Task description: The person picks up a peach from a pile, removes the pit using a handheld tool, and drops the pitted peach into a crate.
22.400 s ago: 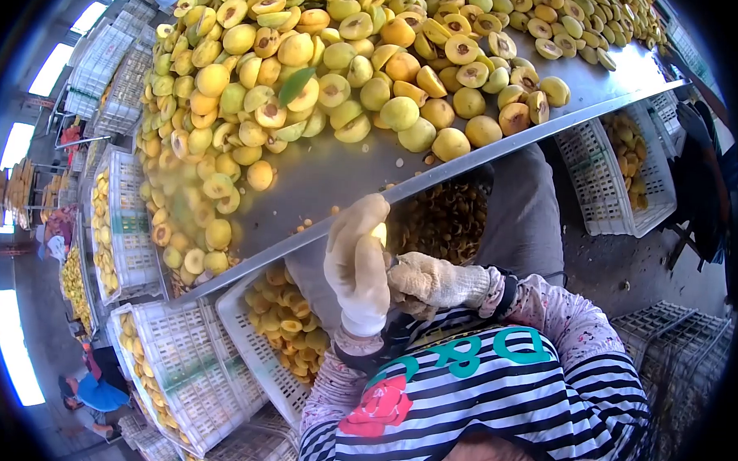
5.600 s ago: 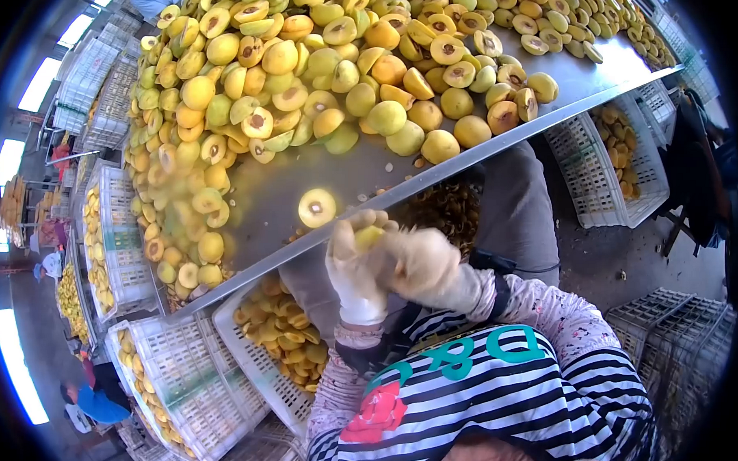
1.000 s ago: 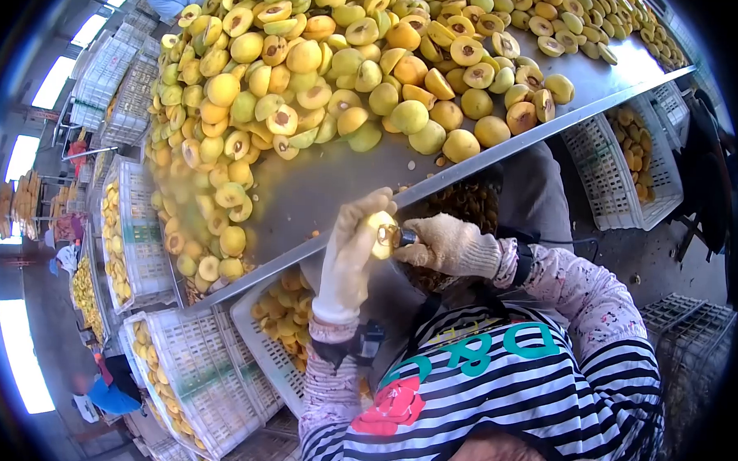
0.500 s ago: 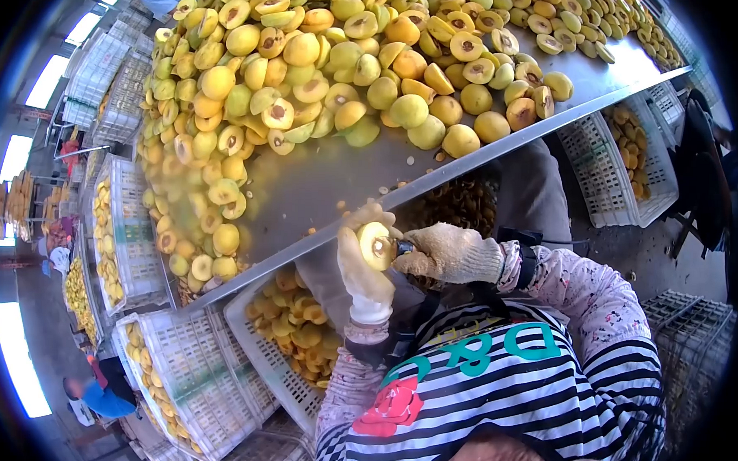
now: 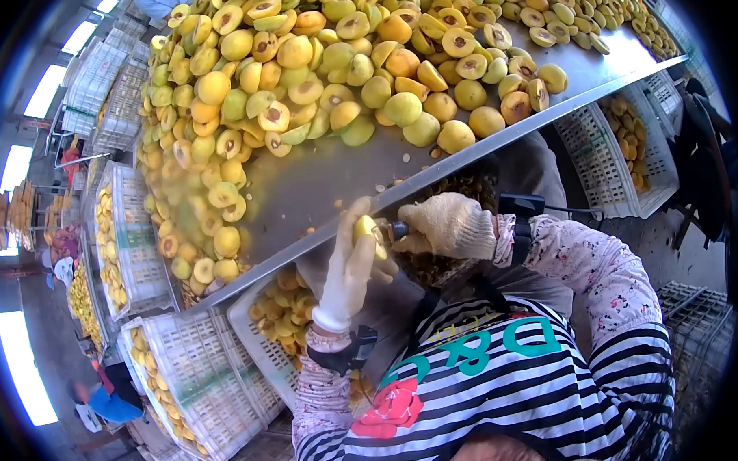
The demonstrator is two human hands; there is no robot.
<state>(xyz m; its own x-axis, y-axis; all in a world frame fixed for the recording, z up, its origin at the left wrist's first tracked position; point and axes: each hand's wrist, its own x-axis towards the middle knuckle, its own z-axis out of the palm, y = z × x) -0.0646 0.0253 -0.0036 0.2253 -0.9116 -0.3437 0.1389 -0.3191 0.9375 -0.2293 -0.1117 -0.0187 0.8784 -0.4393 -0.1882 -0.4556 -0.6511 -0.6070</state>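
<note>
My left hand [image 5: 345, 272], in a pale glove, is closed around a yellow peach half [image 5: 365, 227] just off the near edge of the metal table [image 5: 305, 192]. The fruit is turned edge-on, so its cut face is mostly hidden from me. Facing it from the right, my gloved right hand [image 5: 450, 225] grips a small dark-handled tool [image 5: 399, 230], its end right at the fruit. Its working tip is hidden by the peach half. A large heap of peach halves [image 5: 308, 98], several with brown pit marks, lies on the table beyond my hands.
A white crate [image 5: 255, 340] of peach halves stands below the table edge by my left arm. Another crate [image 5: 583, 161] with fruit is at the right. More filled crates [image 5: 209, 379] line the left. A person in blue [image 5: 112, 404] is at the lower left.
The peach half has turned from showing its cut face to edge-on. My left hand has tilted with fingers more upright, and my right hand has shifted slightly up and stays at the fruit.
</note>
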